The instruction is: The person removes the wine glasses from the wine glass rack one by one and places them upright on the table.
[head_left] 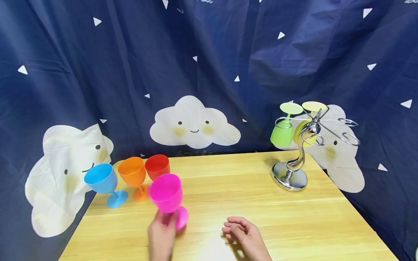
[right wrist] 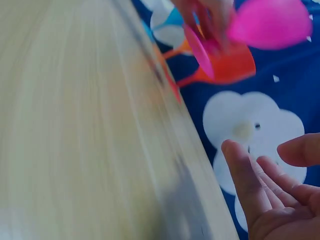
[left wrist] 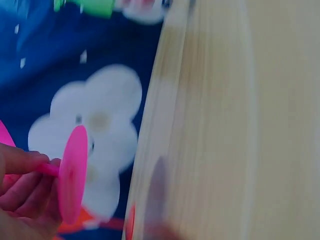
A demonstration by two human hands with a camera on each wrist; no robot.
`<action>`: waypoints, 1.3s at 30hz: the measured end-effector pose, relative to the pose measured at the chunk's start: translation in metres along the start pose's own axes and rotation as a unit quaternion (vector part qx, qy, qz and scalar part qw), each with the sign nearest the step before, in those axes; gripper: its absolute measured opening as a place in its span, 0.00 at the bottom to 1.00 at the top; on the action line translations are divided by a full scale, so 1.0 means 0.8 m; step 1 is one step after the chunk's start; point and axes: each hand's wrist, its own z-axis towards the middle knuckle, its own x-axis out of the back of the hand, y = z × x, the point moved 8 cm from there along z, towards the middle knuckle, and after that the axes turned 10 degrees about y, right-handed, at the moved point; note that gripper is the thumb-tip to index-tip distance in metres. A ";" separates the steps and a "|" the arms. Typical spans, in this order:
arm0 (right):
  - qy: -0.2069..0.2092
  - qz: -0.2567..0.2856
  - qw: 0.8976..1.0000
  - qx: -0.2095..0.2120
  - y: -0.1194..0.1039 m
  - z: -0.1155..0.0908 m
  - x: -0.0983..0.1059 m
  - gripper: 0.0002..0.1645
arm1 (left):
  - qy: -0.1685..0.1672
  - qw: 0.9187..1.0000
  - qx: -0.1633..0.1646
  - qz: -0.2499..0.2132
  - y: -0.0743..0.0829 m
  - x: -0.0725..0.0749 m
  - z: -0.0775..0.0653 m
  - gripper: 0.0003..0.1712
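Note:
My left hand [head_left: 162, 233] pinches the stem of a pink goblet [head_left: 166, 194], which is tilted with its bowl up and to the left. In the left wrist view, thumb and fingers close round the stem just behind the pink base [left wrist: 73, 175]. My right hand [head_left: 244, 233] is held above the front middle of the table, fingers loosely bent and nothing in them; the right wrist view shows its thumb and fingers apart. Behind the pink goblet stand a red goblet [head_left: 158, 166], an orange goblet [head_left: 132, 172] and a blue goblet [head_left: 102, 178], all upright.
A chrome stemware rack [head_left: 297, 159] with looped wire arms stands at the back right of the wooden table [head_left: 225, 185]. From it hang a green goblet [head_left: 281, 134] and a yellow goblet [head_left: 298, 130], upside down. A dark blue curtain [head_left: 215, 43] with clouds hangs behind.

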 end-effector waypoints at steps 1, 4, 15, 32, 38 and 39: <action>0.010 -0.010 1.000 0.000 0.000 0.000 0.009 0.29 | 0.003 1.000 0.004 0.012 -0.008 0.011 0.011 0.14; 0.031 -0.030 0.999 0.001 0.001 -0.001 0.035 0.26 | 0.024 0.997 0.001 0.074 -0.029 0.046 0.044 0.18; 0.143 -0.098 0.985 0.015 -0.005 -0.010 0.105 0.18 | 0.101 0.979 0.020 0.178 -0.088 0.144 0.110 0.19; 0.203 -0.368 0.902 0.097 -0.055 -0.029 0.153 0.22 | 0.074 0.979 0.028 0.189 -0.127 0.176 0.160 0.24; 0.205 -0.370 0.903 0.081 -0.051 -0.029 0.161 0.22 | 0.080 0.984 0.025 0.155 -0.133 0.178 0.173 0.19; 0.205 -0.370 0.903 0.080 -0.050 -0.029 0.162 0.22 | 0.080 0.985 0.026 0.152 -0.134 0.179 0.175 0.18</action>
